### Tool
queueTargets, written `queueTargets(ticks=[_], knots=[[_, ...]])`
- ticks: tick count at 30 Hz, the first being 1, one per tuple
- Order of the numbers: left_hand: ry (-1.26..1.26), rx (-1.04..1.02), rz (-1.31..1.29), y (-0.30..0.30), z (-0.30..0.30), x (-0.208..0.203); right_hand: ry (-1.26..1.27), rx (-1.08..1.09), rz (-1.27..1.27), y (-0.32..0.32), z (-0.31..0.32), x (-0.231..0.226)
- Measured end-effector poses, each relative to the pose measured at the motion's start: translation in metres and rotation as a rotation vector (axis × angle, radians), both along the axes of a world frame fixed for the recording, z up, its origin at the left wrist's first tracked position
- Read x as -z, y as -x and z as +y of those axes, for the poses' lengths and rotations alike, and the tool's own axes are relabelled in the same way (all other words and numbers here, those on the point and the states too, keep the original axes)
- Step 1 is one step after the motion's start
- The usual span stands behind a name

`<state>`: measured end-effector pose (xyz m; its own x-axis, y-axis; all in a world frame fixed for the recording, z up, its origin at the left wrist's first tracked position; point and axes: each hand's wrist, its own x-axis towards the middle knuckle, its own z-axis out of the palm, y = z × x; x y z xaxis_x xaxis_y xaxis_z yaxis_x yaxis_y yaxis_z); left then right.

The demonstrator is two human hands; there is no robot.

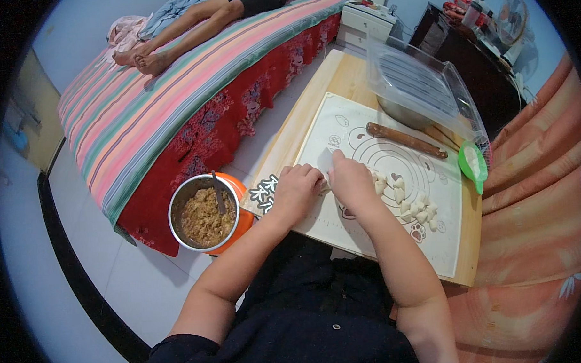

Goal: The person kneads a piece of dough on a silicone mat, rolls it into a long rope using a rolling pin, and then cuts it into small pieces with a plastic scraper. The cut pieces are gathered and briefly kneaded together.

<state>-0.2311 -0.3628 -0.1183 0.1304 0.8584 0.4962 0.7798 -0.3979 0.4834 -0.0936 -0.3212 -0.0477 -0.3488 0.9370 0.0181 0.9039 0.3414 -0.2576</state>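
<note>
A whitish flat blade, like a dough scraper [325, 160], stands upright on the pale printed mat [324, 126], and my right hand [351, 182] is closed around it. Just left of it, my left hand [297, 189] has its fingers curled down by the blade. A little white dough shows between the hands; the left fingers seem to hold its end, mostly hidden under them. Several small cut dough pieces [421, 210] lie scattered to the right of my right wrist. Beyond them a brown wooden rolling pin [406, 140] rests across the mat.
Right of the mat sits a green scoop [472, 163] with white powder. A clear plastic bin [415, 81] covers a metal bowl at the table's back. At left, a metal pot [205, 213] of brown filling stands on an orange stool [241, 231]. A person's legs [189, 25] lie on the striped bed.
</note>
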Motion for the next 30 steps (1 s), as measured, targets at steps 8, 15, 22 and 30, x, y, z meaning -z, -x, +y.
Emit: queueTargets(ticks=[8,15,22,30], knots=[[0.020,-0.019,0.183,0.015,-0.034,-0.010,-0.028,0.146,0.114,-0.017,0.007,0.010],[-0.062,0.057,0.071,-0.007,-0.031,-0.005,-0.063,0.172,0.248,-0.052,0.002,-0.001],[-0.132,0.090,0.056,-0.014,-0.034,-0.005,-0.044,0.113,0.259,-0.049,-0.028,-0.023],[-0.112,0.119,0.030,-0.012,-0.034,-0.003,-0.043,0.056,0.130,-0.035,-0.034,-0.005]])
